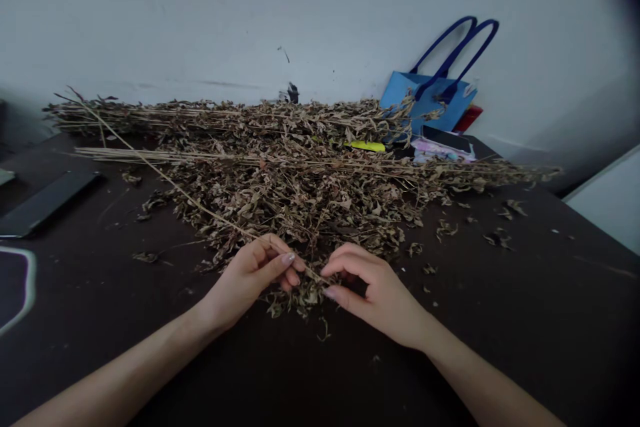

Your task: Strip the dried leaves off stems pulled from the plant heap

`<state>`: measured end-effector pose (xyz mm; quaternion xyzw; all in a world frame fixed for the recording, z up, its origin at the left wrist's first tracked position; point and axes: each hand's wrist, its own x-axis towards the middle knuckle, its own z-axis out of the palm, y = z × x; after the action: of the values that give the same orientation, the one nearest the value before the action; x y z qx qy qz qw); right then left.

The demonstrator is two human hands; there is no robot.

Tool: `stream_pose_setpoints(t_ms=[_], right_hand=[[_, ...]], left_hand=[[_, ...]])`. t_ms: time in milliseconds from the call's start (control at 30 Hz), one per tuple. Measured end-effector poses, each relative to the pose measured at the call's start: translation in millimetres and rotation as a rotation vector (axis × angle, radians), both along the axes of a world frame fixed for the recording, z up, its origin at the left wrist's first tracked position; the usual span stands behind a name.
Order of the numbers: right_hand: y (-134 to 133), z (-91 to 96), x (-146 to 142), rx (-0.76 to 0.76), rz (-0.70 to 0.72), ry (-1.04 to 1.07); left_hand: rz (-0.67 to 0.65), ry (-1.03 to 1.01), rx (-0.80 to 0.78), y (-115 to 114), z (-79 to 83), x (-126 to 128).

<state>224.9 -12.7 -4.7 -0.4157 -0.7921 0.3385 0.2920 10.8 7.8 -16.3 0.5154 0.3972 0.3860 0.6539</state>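
Note:
A long dried plant stem (187, 195) runs from the upper left down to my hands in the middle of the table. My left hand (260, 270) is closed around this stem, thumb pressed against the fingers. Close by on the right, my right hand (367, 287) has its thumb and fingers curled at the leafy end of the stem, and a small gap shows between the fingertips. Dry leaves (300, 300) hang or lie below both hands. Just behind the hands spreads a large heap of dried leaves (300, 193).
Bundles of dried stems (120, 155) lie across the heap along the wall. A blue bag (400, 90) with dark handles stands at the back right, near a dark flat object (447, 139) and a yellow item (367, 146). A black flat case (50, 200) lies left.

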Motion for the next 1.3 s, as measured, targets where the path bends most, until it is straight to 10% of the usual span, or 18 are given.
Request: stream_pose_setpoints(t_ms=[1300], right_hand=[[-7,-20.5,-17,0.082,-0.049,0.082]], left_hand=[[-0.093,0.054,-0.065,-8,-5.3,7]])
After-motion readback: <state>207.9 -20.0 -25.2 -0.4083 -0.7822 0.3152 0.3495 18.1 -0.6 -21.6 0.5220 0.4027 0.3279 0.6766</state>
